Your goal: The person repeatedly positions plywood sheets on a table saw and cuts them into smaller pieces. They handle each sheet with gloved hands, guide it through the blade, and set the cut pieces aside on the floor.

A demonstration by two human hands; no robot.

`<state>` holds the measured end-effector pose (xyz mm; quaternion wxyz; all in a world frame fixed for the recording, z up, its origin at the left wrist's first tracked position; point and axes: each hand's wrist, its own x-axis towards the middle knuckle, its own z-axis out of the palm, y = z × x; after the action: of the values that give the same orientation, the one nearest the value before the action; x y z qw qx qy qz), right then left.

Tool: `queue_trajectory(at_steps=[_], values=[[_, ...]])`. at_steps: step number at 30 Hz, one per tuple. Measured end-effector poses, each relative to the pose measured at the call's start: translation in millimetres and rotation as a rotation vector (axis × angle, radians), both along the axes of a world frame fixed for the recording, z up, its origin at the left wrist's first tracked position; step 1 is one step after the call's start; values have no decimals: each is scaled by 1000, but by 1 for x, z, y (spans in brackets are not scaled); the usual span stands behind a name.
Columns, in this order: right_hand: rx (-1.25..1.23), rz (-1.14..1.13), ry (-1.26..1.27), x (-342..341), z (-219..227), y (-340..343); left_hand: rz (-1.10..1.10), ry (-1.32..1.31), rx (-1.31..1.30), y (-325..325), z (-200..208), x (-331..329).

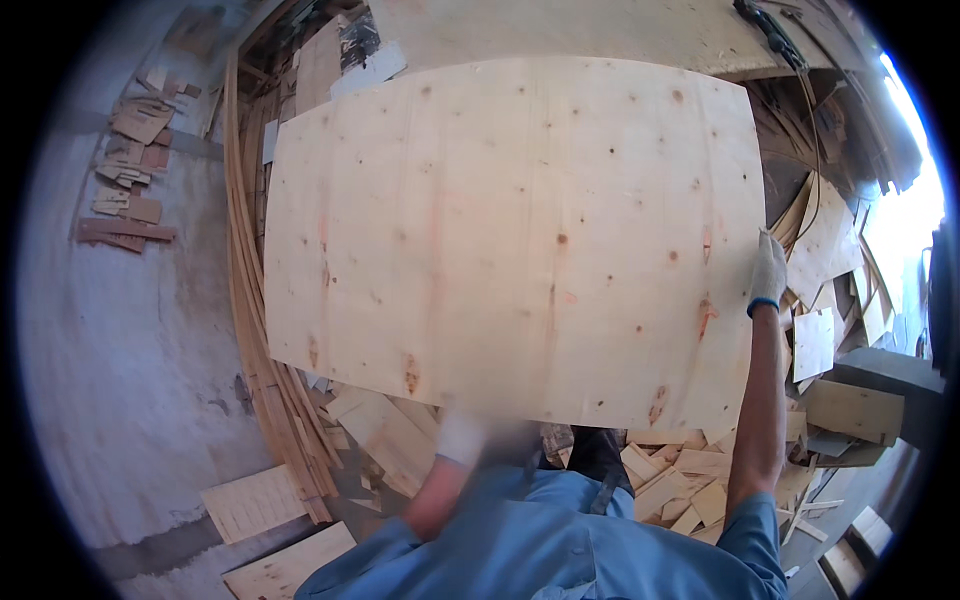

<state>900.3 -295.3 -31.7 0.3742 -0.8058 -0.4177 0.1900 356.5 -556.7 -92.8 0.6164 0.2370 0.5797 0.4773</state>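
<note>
Sleeves: blue, at the near edge, both forearms reaching away from the person.
Left hand (462, 437): white glove, blurred, at the sheet's near edge; whether it grips cannot be told.
Right hand (768, 272): white glove with a blue cuff, fingers closed on the sheet's right edge, arm stretched out.
Sheet (515, 240): one large thin panel of pale wood, roughly rectangular, held up flat in front of the person; small dark knots are scattered over it, with reddish streaks near the left, near and right edges.
Offcuts (690, 480): pale wood scraps heaped below the sheet's near edge and to the right.
Strips (250, 300): long thin bent lengths of wood stacked along the sheet's left side.
Floor (120, 380): grey concrete on the left.
Scraps (130, 180): small brownish pieces piled on the floor, far left.
Board (560, 30): another pale panel beyond the sheet's far edge.
Labels: none legible on any of these.
</note>
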Motion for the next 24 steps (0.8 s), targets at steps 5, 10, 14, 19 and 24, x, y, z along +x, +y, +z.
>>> queue_trajectory(at_steps=[5, 10, 14, 19, 24], values=[[108, -30, 443, -74, 15, -116, -870, 1068, 122, 17, 71, 43], [-477, -405, 1336, -146, -30, -314, -1166, 1448, 256, -4, 50, 35], [-238, 268, 995, -184, -78, -363, -1009, 1355, 479, -18, 45, 29], [-148, 218, 794, -181, -56, -289, -1040, 1117, 502, -27, 56, 15], [6, 80, 994, -179, -34, -294, -55, -393, -68, -35, 87, -17]])
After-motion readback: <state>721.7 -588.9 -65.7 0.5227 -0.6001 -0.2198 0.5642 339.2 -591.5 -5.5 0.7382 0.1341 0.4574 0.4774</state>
